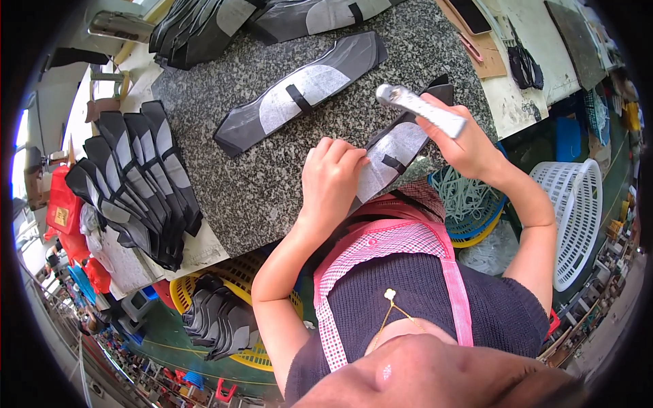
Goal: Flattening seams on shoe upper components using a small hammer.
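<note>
My right hand (469, 139) is closed around a silvery metal hammer (422, 109), whose rounded end points left over the granite slab. Below it, at the slab's near edge, lies a dark flat piece (401, 143) with a light grey patch and a short black strap. With bent fingers gathered together, my left hand (332, 175) grips that piece along its left side; the fingertips partly hide its edge. A similar dark piece (306, 88), also with a pale patch and black strap, lies farther back on the granite slab (252, 190).
More dark pieces are stacked at the back (197, 30) and fanned out at left (139, 180). A yellow basket (262, 357) below holds others. At right are a phone (471, 15), a blue basket of pale strips (469, 197) and a white basket (568, 217).
</note>
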A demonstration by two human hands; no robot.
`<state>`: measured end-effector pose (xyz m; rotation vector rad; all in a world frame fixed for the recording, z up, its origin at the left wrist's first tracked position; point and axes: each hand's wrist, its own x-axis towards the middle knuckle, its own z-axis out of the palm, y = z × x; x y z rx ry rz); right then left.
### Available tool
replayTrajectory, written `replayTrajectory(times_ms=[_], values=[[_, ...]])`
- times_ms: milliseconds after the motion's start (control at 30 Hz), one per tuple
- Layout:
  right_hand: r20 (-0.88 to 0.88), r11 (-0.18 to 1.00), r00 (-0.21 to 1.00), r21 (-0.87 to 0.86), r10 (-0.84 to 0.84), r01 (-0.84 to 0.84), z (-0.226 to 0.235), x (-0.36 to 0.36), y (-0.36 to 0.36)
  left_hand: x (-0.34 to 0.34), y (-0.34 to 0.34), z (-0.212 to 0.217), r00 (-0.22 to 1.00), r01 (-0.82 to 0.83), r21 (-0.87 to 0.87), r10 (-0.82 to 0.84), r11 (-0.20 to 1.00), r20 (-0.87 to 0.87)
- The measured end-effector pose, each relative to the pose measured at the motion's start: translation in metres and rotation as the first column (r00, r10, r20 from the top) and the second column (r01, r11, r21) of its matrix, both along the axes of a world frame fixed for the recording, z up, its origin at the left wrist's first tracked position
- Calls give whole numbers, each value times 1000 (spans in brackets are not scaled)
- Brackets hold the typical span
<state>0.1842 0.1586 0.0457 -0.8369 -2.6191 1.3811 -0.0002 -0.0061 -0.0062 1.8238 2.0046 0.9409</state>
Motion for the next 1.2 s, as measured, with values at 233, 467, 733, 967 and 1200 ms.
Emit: replayTrajectory(times_ms=[233,467,733,967,1200], values=[[-85,992,989,-19,119,-121,-4,-1,-17,13,-11,-4,937,129,52,-105,990,-335],[87,991,989,-71,121,-115,-10,1,-28,-4,-12,-3,999,-39,30,38,999,24],[16,994,994,16,104,-104,10,-11,-43,4,-25,-5,955,77,92,-47,993,-293],[100,977,972,-29,214,-213,7,-17,-37,-4,-37,0,993,21,10,-19,1000,-113],[150,947,939,36,310,-318,3,-15,-62,-19,-40,4,996,86,-52,-88,995,-33]])
